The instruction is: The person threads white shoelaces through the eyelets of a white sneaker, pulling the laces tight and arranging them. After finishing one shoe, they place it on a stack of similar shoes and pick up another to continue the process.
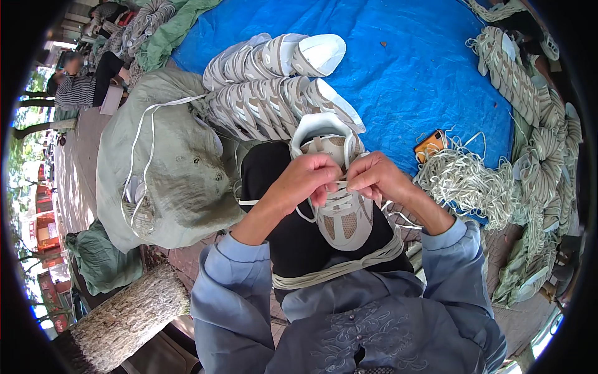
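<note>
Head view, looking down: nearest is the person's own lap, in a grey-blue embroidered top with a bundle of pale laces [339,269] slung across the dark trousers, and resting on the thigh just beyond that bundle is a beige and white sneaker [341,209], toe towards the body and heel collar away. The left hand [305,179] is curled over the sneaker's left eyelet row, thumb and forefinger pinched shut on a white lace [339,184]; the right hand [377,177] closes the same way on that lace from the sneaker's right side, both fists nearly touching above the tongue. The sneaker looks light, with a soft mesh upper that will give under pressure and a firmer sole and heel, so it seems best steadied by the sole or heel while the thin, limp, slightly slippery lace is taken near its tip. Left of the sneaker lies a big grey-green sack [168,162]. Right of it sits a tangled heap of white laces [464,181] with an orange phone [430,144] beside it. Beyond the sneaker, rows of matching sneakers [274,87] lie stacked on a blue tarp [411,68], and farther still, to the sneaker's far left, another person [78,87] sits.
</note>
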Motion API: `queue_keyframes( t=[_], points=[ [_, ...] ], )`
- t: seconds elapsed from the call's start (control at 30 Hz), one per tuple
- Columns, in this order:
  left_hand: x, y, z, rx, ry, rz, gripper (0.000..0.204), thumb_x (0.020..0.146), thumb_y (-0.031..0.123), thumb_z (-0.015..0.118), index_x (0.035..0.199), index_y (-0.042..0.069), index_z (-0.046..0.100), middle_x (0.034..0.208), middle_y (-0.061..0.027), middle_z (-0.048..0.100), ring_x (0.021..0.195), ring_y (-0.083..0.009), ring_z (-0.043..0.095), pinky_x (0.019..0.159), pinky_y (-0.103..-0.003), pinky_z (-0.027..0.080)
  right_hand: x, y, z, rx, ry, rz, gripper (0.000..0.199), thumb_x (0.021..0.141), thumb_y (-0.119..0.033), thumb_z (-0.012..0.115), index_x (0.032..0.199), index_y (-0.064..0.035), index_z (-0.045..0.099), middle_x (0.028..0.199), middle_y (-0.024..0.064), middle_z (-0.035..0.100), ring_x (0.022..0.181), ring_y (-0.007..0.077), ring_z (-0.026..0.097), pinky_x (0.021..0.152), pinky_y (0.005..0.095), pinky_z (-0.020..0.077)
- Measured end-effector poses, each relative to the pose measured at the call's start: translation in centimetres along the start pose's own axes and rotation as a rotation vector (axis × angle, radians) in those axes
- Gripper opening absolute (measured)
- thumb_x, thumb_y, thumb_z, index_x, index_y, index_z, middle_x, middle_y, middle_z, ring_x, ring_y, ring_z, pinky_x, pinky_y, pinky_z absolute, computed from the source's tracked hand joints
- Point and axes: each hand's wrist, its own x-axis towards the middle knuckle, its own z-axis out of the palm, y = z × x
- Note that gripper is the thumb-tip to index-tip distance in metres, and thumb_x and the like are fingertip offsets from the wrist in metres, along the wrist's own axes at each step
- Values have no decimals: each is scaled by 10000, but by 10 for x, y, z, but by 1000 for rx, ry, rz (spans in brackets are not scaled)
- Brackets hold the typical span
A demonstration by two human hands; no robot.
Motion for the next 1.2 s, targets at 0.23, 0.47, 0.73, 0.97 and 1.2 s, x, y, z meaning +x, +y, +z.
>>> queue_keyframes(
  t=[0.23,0.47,0.73,0.97,1.2],
  points=[
    [-15,-19,-3,1045,448,704,125,679,24,595,800,26,567,806,-71,550,660,-214,575,537,-264,463,-2,-1,-1,-280,110,-327,93,620,-90,635,594,-15,586,523,-6,472,480,67,422,452,212,308],
    [-16,-19,3,1524,451,651,85,647,71,586,691,32,525,775,-56,485,625,-189,547,478,-288,452,-5,-4,-6,-327,39,-146,138,592,-115,639,541,-12,563,513,-12,444,473,65,377,443,225,262],
    [-8,-12,-4,1199,299,552,81,702,103,567,672,36,532,696,-96,502,584,-250,556,499,-344,444,1,-1,0,-294,173,-120,164,583,-144,616,485,-39,536,424,-36,384,408,38,298,405,224,188],
    [-9,-8,-5,803,225,409,54,751,70,523,731,21,513,684,-137,549,612,-326,553,524,-375,434,1,-2,-2,-140,154,-32,170,589,-159,619,501,-28,556,419,-30,392,399,40,293,398,222,186],
    [-26,-13,-24,1156,253,548,109,729,50,552,797,29,468,695,-146,548,610,-323,552,498,-382,428,7,-6,12,-431,196,-144,188,615,-168,626,538,0,592,429,8,443,407,61,364,397,236,254]
  ],
)
